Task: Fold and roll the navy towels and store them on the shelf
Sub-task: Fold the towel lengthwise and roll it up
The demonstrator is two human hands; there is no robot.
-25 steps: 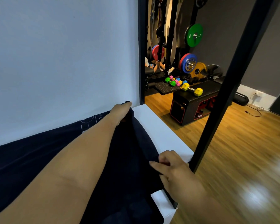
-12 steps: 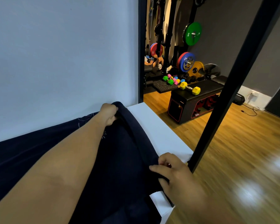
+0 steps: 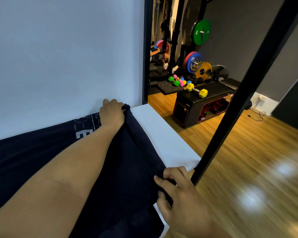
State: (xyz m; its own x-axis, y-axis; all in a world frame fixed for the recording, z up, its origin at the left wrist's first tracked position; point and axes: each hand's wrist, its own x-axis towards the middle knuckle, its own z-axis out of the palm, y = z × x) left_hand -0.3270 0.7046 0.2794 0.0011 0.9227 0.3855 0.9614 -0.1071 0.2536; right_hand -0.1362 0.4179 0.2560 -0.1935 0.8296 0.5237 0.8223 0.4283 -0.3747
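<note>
The navy towel (image 3: pixel 41 160) (soft, matte, pale lettering printed on it) is lying spread along the wall. The left hand (image 3: pixel 112 114) is gripping its far corner with curled fingers, and over the smooth white tabletop (image 3: pixel 162 134) the right hand (image 3: pixel 179 191) is pinching the near corner beside the black post (image 3: pixel 230 117). The first fold seems to be starting, and both corners need carrying over together with edges matched.

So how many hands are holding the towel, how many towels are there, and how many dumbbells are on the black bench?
Hands: 2, the left hand and the right hand, both gripping the towel
Towels: 1, the navy towel
Dumbbells: 1, the yellow dumbbell on the black bench
Total: 4
</note>
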